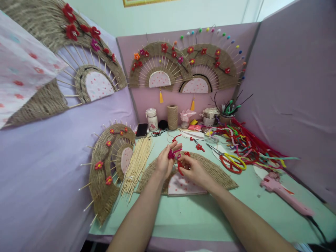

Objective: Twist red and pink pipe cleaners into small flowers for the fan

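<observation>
The left hand [165, 161] pinches a fuzzy magenta flower [171, 154] — the right hand [194, 170] grips a small red-handled tool [180, 168] beside it — above a tan, twine-wrapped, semicircular fan [219, 171].

Red-handled tool [180, 169] (partly obscured)

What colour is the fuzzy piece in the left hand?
The fuzzy piece is deep magenta; see the head view.
</observation>
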Tool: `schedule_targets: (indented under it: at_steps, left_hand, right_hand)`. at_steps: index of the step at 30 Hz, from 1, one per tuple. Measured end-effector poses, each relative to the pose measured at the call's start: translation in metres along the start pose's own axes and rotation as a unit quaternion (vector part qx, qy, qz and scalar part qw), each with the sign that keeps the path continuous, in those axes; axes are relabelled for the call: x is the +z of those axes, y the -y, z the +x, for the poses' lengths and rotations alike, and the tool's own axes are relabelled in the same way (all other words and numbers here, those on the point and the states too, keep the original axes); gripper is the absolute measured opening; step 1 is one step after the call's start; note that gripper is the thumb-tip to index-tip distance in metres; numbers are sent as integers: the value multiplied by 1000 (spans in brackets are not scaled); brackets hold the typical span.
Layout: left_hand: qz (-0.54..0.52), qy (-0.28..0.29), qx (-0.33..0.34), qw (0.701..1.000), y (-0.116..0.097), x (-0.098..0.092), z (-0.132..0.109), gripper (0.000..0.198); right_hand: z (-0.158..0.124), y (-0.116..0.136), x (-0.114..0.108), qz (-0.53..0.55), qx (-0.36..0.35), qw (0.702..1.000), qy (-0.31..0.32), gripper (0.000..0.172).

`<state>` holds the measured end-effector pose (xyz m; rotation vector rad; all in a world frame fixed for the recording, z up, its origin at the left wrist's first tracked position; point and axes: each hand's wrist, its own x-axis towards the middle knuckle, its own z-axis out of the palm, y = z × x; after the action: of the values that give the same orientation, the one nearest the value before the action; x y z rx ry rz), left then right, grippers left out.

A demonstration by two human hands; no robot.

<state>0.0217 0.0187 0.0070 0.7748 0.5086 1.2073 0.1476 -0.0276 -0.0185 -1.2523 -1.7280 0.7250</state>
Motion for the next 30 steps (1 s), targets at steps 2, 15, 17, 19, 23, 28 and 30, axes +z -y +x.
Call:
schedule_targets:
  at_steps: [2,15,17,19,23,28,30]
  left_hand:
    - [-18,-9,-13,1000,-1,1,-1,31]
    - [-52,6,-18,998,0,1,-2,29]
    - [-48,3,-15,999,0,2,-2,27]
    - [-33,-10,-14,999,-1,2,-2,28]
    - [62,-75,13,995,1,-1,0,35]
    - [199,-116,75,970,10,-6,3,28]
    - [195,-123,79,970,12,-6,4,25]
  right_hand:
    - [0,0,0,5,-4,1000,2,15]
    - [-3,3,1,-42,-15,999,-4,9]
    - [-3,4,0,-57,-19,998,-9,9]
    - [-4,4,0,-86,-21,996,-24,8]
    - [-5,3,-1,-162,-9,984,-77,10]
    - [-6,0,-2,-218,-3,971,-98,15]
    - [-6,0,-2,-226,-6,969,-95,15]
